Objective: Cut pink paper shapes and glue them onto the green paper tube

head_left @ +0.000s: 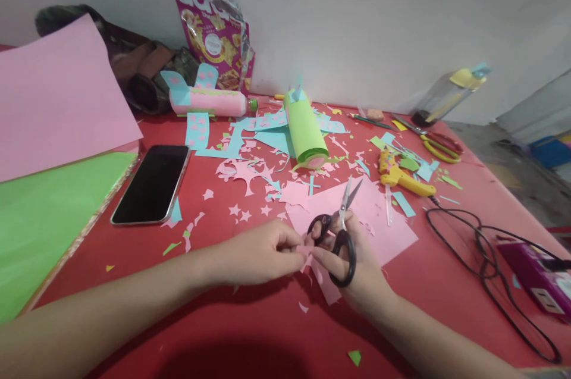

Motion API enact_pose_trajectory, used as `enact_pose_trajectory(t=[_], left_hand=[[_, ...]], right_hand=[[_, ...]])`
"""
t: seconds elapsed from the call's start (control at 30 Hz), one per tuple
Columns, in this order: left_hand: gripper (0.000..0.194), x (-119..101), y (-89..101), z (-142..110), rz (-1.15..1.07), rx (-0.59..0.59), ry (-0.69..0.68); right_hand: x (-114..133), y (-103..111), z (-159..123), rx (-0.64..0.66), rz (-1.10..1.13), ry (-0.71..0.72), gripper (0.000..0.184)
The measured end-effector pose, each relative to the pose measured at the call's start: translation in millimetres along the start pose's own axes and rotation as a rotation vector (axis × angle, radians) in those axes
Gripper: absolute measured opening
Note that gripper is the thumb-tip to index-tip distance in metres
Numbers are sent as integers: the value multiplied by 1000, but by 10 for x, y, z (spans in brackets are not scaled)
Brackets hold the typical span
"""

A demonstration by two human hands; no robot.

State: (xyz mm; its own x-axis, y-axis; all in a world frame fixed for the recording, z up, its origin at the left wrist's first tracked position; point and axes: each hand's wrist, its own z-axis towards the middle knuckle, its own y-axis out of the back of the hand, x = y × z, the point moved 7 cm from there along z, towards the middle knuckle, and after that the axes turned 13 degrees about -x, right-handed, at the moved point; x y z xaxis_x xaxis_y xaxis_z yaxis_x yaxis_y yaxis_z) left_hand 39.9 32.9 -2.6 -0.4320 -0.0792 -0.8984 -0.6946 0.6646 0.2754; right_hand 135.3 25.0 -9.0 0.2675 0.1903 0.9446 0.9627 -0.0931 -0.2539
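In the middle of the red table, my left hand [263,254] pinches a small piece of pink paper [305,251] between thumb and fingertips. My right hand [352,266] has the black-handled scissors [342,221] looped on its fingers, blades slightly apart and pointing away from me. Its thumb and fingertip also touch the pink piece. Beneath and behind the hands lies a larger pink sheet [392,236]. A few small pink paper stars [245,215] rest left of it, beside a cut-out pink scrap [245,172].
Paper-wrapped bottles, one pink [218,103] and one green [306,129], lie at the back among scraps. A phone [151,185] and green sheets [57,212] are left. At right are a yellow glue gun [401,177], its cable, a purple power strip [535,278] and more scissors [439,147].
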Motion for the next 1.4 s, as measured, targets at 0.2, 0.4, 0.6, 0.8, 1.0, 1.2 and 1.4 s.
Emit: enact_pose_trajectory(t=[0.2, 0.4, 0.6, 0.8, 1.0, 1.2, 1.4], left_hand=[[22, -17, -40, -16, 42, 66, -49], [22, -62, -32, -34, 58, 89, -96], [25, -108, 26, -24, 121, 30, -118], [24, -117, 100, 8, 159, -71, -107], [21, -108, 176, 36, 119, -182, -97], [23, -115, 176, 40, 81, -191, -105], [31, -103, 119, 36, 126, -210, -171]], right_hand=[[-23, -32, -25, 35, -60, -51, 43], [-45, -50, -34, 80, -99, -64, 44], [-1, -45, -20, 98, -172, -17, 42], [26, -49, -30, 120, -189, 17, 36], [65, -1, -3, 26, -152, 52, 35], [88, 66, 27, -59, -158, 64, 34], [71, 66, 27, -66, -150, 93, 35]])
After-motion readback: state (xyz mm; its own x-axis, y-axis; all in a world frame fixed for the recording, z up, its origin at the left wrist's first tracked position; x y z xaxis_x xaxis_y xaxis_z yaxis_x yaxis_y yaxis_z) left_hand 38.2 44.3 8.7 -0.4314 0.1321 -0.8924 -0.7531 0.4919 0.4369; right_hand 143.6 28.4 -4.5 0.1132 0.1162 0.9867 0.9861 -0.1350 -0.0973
